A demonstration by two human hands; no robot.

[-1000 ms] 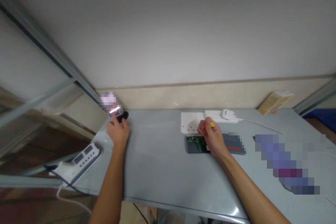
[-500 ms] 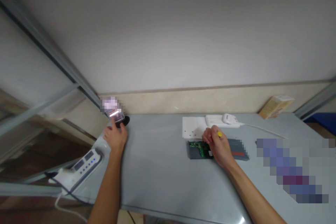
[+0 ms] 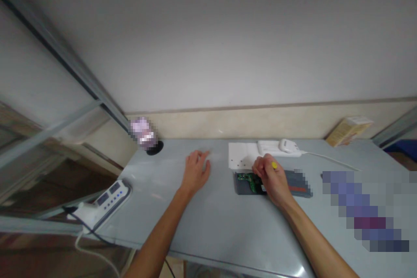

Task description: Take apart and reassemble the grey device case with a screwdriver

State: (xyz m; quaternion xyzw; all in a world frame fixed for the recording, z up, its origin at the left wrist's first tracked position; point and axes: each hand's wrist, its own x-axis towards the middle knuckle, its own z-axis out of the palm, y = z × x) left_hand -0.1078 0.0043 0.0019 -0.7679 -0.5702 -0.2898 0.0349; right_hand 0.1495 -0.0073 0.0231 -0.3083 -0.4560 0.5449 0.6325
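My right hand (image 3: 273, 179) is closed in a fist around what looks like a screwdriver (image 3: 274, 165); only its yellow end shows above the fingers. Under that hand lies an opened flat electronic device (image 3: 243, 187), a dark grey casing with a green circuit board (image 3: 251, 181). The hand hides its middle, and its right part is blurred out. A white sheet (image 3: 236, 154) with several small dark bits, likely screws, lies just behind it. My left hand (image 3: 197, 168) is open over the grey table, fingers apart and holding nothing, left of the sheet.
A phone (image 3: 143, 132) leans on a round black stand (image 3: 154, 147) at the back left. Nearer on that side is a white power strip (image 3: 109, 197) with cables. Behind the sheet sits a white charger strip (image 3: 278, 147) with a cord. A yellowish box (image 3: 348, 131) stands back right.
My left hand has moved right and away from the phone, over the table towards the white sheet. My right hand stays over the device with its grip unchanged. The view has shifted slightly.
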